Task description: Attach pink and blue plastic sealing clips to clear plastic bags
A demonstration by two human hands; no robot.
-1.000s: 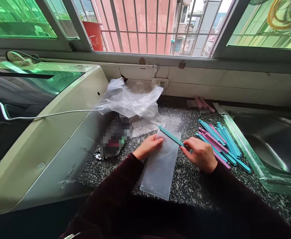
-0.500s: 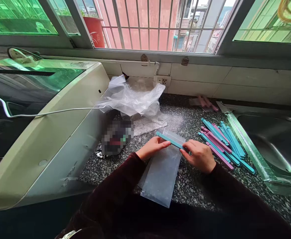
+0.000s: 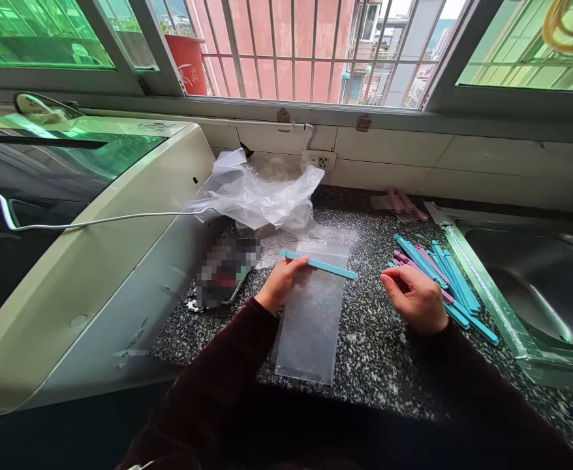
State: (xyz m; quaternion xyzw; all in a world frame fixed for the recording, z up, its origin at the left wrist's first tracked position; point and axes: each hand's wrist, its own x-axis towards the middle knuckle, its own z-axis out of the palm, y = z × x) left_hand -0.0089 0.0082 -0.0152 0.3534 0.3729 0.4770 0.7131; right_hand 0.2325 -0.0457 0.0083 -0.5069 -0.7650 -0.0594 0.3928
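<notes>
My left hand [image 3: 280, 285] is closed on a turquoise bag clip [image 3: 328, 266], a long thin plastic stick, with the thumb pressed on top. The clip lies crosswise over the upper part of a clear plastic bag [image 3: 310, 326]. Whether the fingers also pinch the bag's edge is hidden. My right hand [image 3: 416, 297] is apart from the bag, curled with thumb against fingers, and nothing shows in it. It hovers beside a pile of turquoise clips [image 3: 455, 277] and partly covers the purple clips [image 3: 426, 256] among them.
Crumpled clear plastic [image 3: 271, 196] lies by the wall. A blurred dark object [image 3: 225, 274] sits left of the bag. A large cream machine [image 3: 169, 176] with a white cable stands at left, a steel sink [image 3: 536, 274] at right. Pink sticks [image 3: 406, 203] lie near the wall.
My right hand has let go of the turquoise clip and moved right toward the pile. My left hand, still holding the clip, has shifted slightly left.
</notes>
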